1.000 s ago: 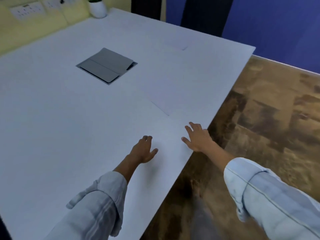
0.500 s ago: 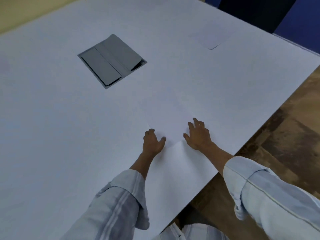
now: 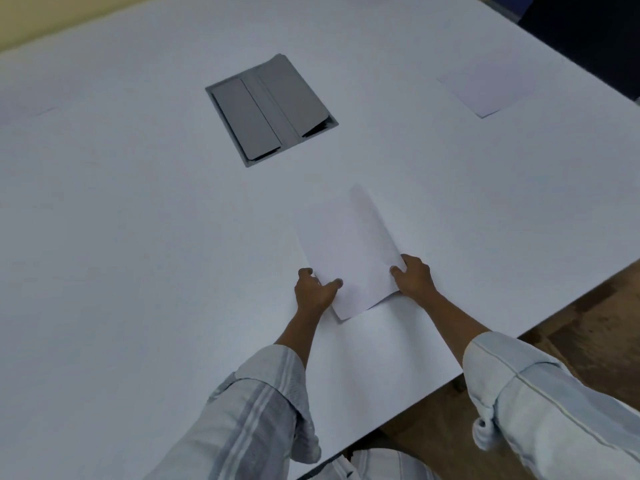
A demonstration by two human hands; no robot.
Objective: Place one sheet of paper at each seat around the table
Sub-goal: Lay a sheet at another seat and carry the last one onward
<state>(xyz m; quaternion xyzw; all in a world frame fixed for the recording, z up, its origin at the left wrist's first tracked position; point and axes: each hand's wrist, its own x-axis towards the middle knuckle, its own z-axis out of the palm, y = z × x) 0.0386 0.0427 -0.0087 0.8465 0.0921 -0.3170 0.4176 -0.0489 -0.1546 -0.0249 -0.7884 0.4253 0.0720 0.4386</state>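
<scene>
- Left hand (image 3: 313, 293) and right hand (image 3: 414, 277) each clamp a grip on one curled sheet of paper (image 3: 349, 251).
- It is lifted off the white surface (image 3: 121, 237).
- Another sheet (image 3: 485, 86) lies far right.

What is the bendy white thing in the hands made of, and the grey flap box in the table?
The sheet looks like thin matte paper: it curls up between the left hand and right hand. The grey hatch seems to be smooth metal or plastic, with stiff flat flaps; which one is hard to tell.
</scene>
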